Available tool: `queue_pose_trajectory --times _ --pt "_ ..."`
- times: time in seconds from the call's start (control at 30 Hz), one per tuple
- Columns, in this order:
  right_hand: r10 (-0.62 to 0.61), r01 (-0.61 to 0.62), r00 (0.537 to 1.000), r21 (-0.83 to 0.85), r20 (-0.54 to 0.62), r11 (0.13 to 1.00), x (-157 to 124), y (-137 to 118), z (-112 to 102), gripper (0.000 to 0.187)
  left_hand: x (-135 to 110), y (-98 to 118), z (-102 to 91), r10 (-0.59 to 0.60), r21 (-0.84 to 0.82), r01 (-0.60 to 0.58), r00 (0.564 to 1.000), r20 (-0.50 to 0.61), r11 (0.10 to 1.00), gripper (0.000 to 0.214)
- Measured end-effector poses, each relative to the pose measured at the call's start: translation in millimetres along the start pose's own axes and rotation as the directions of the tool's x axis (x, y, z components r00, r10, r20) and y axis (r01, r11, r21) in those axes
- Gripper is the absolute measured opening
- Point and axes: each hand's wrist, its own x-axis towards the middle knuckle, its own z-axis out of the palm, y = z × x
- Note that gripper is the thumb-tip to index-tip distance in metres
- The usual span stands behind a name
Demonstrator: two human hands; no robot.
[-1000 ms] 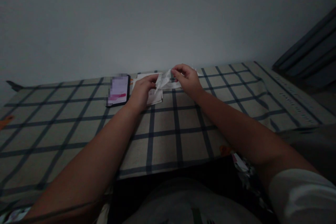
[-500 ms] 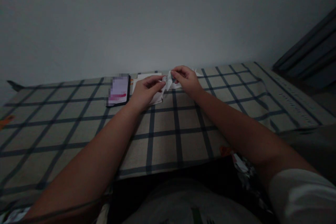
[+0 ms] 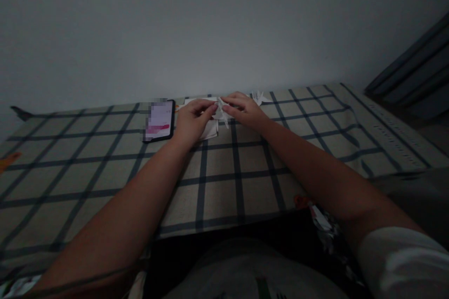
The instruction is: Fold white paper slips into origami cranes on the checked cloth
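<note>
Paper (image 3: 220, 113), white and crumpled-looking, sits right between the two hands, and both have it! Left hand (image 3: 191, 120) takes the left edge in a thumb-and-finger grip; right hand (image 3: 249, 111) pinches from the other side, thumb on the near face. Out pokes a white tip below the thumbs, free of either grip. Under and beside the left hand, sheets (image 3: 209, 130) on the worktop (image 3: 219, 163); farther left, the phone (image 3: 163, 119), screen lit. Beyond the right hand, a spiky white scrap (image 3: 259, 98).

dim grey light, phone (image 3: 162, 120) partly pixelated
</note>
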Motion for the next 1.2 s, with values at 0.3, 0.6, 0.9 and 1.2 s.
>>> queue_pose_trajectory --times 0.3,0.6,0.9,1.2 --pt "-0.179 0.179 0.984 -0.109 0.011 0.978 0.4 2.0 -0.9 0.063 0.3 2.0 -7.0 0.139 0.312 -0.120 0.989 -0.041 0.942 0.015" --pt "-0.140 0.140 0.990 -0.072 0.013 0.987 0.4 -9.8 0.8 0.046 -1.4 4.1 -9.6 0.243 0.436 -0.208 0.970 -0.025 0.876 0.011" --pt "-0.148 0.149 0.989 -0.166 0.018 0.975 -0.2 -8.4 -2.3 0.022 -4.7 9.3 -8.6 0.222 0.347 -0.236 0.972 0.080 0.908 0.015" --pt "-0.209 0.207 0.978 -0.302 0.024 0.931 1.5 -8.2 -3.3 0.022 -3.0 6.6 -10.6 0.177 0.404 -0.191 0.981 0.074 0.894 0.013"
